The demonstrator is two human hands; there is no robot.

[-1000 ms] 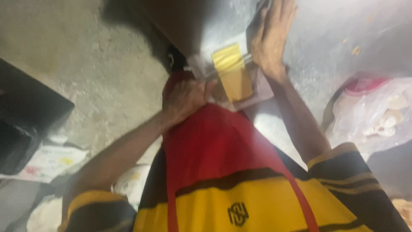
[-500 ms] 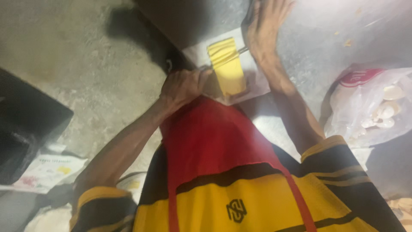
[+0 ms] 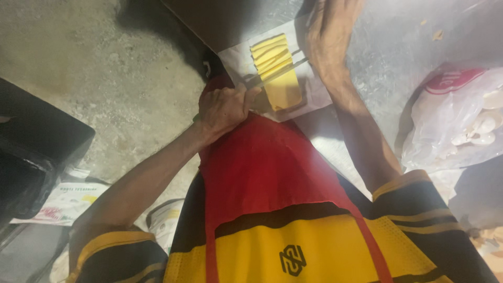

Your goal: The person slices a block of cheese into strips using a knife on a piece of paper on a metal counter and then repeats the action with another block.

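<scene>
The person looks down over a red apron point(image 3: 262, 173) and a black shirt with yellow stripes point(image 3: 293, 251). The left hand point(image 3: 225, 107) is closed into a fist around the handle of a knife point(image 3: 277, 72); the fingers are curled tight, and the handle itself is hidden inside them. The thin blade goes out from the fist toward the upper right and lies across a yellow block point(image 3: 277, 71), which looks like cheese or something similar, though I cannot tell exactly what it is. The far part of the block is already cut into several slices that lean one against another, while the near part is one smooth piece. The block rests on a white sheet point(image 3: 238, 60), paper or plastic, which lies on the grey metal bench point(image 3: 387, 47) just in front of the apron. The right hand point(image 3: 330, 31) is flat and open, with the fingers stretched out, and it presses on the right edge of the sheet, just beside the block; it grips nothing. On the right side of the bench there is a white plastic bag point(image 3: 450, 126) with pale pieces inside and a red mark on the top. On the left, below the bench, the concrete floor point(image 3: 78, 63) is seen, with a dark box point(image 3: 36, 152) and some printed papers point(image 3: 68, 202) lying on it.
</scene>
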